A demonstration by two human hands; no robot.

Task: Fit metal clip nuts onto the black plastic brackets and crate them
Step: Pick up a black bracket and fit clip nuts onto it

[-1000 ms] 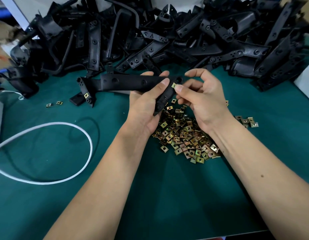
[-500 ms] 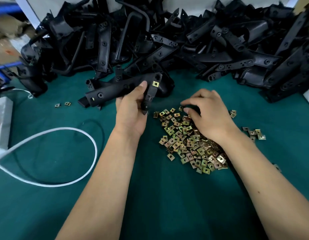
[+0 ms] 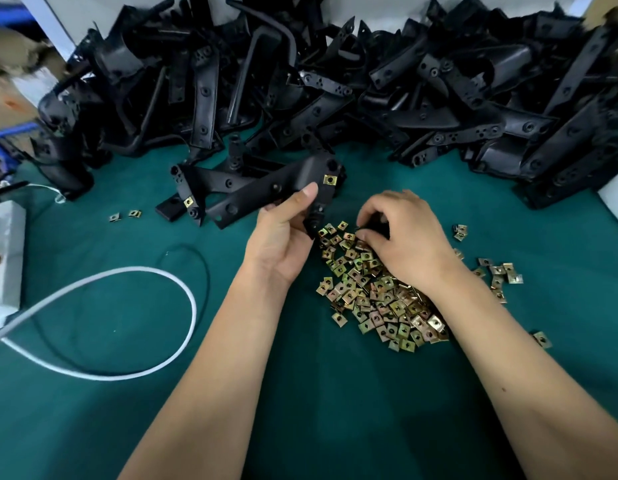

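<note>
The left hand (image 3: 283, 233) grips a long black bracket (image 3: 266, 194), thumb laid across its upper face and the other fingers wrapped behind it. The bracket is held above the green worktop (image 3: 335, 393), slanting from lower left to upper right. A brass-coloured clip nut (image 3: 329, 179) sits on the bracket's bent right end, just beyond the thumb tip, and a second fitted clip nut (image 3: 189, 202) shows on the forked left end.

The right hand (image 3: 404, 237) rests palm-down on the far edge of a heap of loose clip nuts (image 3: 377, 292), its fingers curled down into the pieces. Whether the fingertips pinch a nut cannot be told, as they are tucked under the hand. The heap lies on the worktop directly below and between both wrists, spreading toward the right forearm. A few stray nuts (image 3: 501, 271) lie scattered to the right of the heap, and two more (image 3: 125, 215) sit apart on the left, near the bracket's forked end.

Behind the hands, a big pile of black brackets (image 3: 439, 98) runs across the back of the worktop from edge to edge. A white cable (image 3: 134, 271) loops over the worktop on the left, leading toward a white box (image 3: 6, 254) at the left edge.
</note>
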